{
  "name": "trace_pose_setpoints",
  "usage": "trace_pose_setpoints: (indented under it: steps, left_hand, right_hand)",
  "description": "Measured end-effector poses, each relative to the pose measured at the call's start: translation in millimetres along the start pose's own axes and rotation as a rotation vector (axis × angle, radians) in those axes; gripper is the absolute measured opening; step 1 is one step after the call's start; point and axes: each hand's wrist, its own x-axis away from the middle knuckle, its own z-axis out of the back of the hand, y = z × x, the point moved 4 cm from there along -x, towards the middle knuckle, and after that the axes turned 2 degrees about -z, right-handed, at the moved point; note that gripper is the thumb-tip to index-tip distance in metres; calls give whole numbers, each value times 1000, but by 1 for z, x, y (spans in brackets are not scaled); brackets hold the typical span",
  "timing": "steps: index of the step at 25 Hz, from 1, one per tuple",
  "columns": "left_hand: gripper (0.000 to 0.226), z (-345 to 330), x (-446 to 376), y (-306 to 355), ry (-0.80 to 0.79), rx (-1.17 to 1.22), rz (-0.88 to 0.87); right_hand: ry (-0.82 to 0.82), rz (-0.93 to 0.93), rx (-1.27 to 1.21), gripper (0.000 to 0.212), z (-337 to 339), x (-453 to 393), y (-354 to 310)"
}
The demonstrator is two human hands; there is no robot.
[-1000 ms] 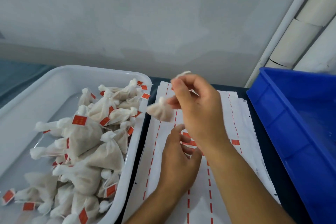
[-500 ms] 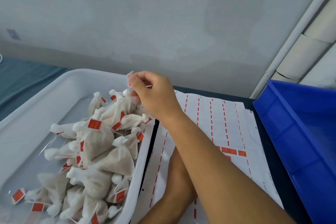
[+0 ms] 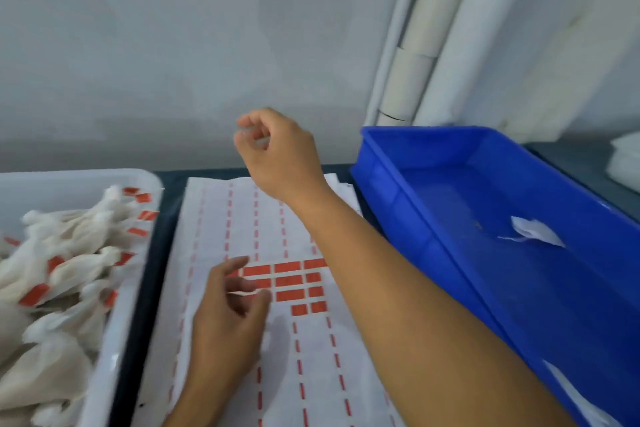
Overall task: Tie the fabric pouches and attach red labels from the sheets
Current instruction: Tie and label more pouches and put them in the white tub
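Several tied white fabric pouches with red labels lie heaped in a white tray at the left. A white label sheet lies between the trays, with a block of red labels left on it. My left hand hovers over the sheet beside the red labels, fingers loosely spread and holding nothing. My right hand is raised above the far end of the sheet, fingers loosely curled, nothing visible in it.
A blue bin stands at the right with scraps of white paper in it. White pipes run up the wall behind. A stack of white material lies at the far right. The table is dark.
My right hand carried a pouch to the white tray, let it go, and has swung back right above the sheet. The view has turned right. My left hand stays at the labels.
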Motion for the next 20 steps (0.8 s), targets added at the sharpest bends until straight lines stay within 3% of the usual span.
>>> trace_pose_setpoints:
  steps: [1,6,11,13,15,20]
  left_hand:
    - [50,-4,6,-4,74,42,-10]
    - [52,-24,2,-2,20,16,0]
    - [49,-22,3,2,12,40,-33]
    - [48,-23,4,5,-20,70,-31]
    - [49,-25,7,7,-60,115,-24]
    - [50,-25,7,19,-118,124,-33]
  right_hand:
    - [34,-28,57,20,20,-7,9]
    - [100,-243,403,23,131,-26,70]
    - [144,-508,465,29,206,-18,142]
    - [76,-620,479,31,209,-11,172]
    - [-97,-668,588,29,197,-3,200]
    - [-268,-555,576,39,168,-9,224]
